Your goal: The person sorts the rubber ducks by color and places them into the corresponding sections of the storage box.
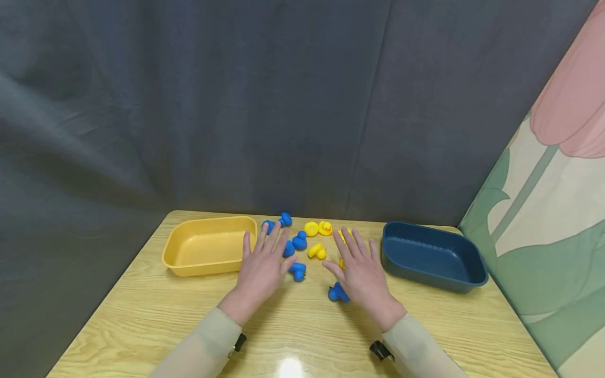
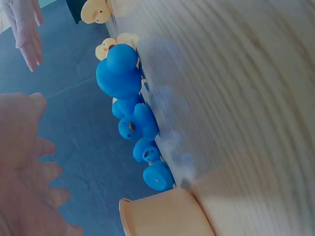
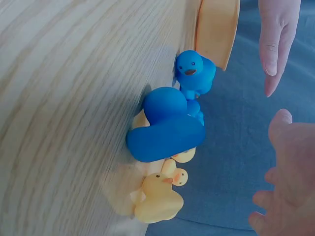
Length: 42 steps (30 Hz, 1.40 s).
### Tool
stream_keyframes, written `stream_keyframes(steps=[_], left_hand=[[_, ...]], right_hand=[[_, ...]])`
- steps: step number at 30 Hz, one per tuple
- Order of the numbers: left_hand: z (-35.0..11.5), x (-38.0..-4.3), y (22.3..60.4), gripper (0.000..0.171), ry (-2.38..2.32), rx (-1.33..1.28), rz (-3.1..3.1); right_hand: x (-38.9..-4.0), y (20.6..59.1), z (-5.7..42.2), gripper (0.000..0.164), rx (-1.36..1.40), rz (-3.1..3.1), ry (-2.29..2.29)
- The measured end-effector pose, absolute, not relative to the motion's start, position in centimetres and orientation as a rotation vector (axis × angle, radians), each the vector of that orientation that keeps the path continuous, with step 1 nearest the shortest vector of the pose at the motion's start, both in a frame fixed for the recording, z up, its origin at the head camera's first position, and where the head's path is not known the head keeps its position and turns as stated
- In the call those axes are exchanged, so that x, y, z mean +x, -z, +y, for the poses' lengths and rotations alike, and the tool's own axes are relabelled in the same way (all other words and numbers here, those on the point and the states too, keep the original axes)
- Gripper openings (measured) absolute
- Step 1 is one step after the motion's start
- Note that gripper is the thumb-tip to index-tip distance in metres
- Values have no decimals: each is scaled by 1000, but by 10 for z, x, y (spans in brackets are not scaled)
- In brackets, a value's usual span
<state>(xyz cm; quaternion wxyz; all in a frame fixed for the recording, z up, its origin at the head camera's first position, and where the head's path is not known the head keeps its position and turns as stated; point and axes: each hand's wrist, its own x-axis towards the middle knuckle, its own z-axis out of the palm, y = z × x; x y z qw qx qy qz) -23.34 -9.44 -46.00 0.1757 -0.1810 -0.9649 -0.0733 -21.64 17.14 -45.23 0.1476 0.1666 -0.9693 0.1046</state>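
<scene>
Both hands hover over the table with fingers spread and nothing held. My left hand [image 1: 262,270] is above the blue rubber ducks, one of them [image 1: 298,271] just right of its thumb. My right hand [image 1: 364,275] partly hides yellow ducks and a blue duck [image 1: 338,293] below its thumb. Between the hands lie a yellow duck [image 1: 317,251] and a blue duck [image 1: 300,240]. Farther back are two more yellow ducks, one [image 1: 325,228] facing forward. In the right wrist view a blue duck [image 3: 167,130] and a yellow duck [image 3: 158,199] are close to the camera.
A yellow basin [image 1: 208,270] stands on the left of the wooden table [image 1: 302,336], and a dark blue basin [image 1: 425,275] on the right. A dark curtain [image 1: 283,105] hangs behind the table. A flower-patterned cloth [image 1: 557,236] borders the right side.
</scene>
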Motion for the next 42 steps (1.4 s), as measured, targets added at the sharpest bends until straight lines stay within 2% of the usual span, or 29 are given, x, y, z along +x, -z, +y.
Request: stream_keyframes(steps=[42], left_hand=[[-154,-236,457,74,407,-282,-2757]], right_hand=[[-215,463,109,89,555,-2774,-581]])
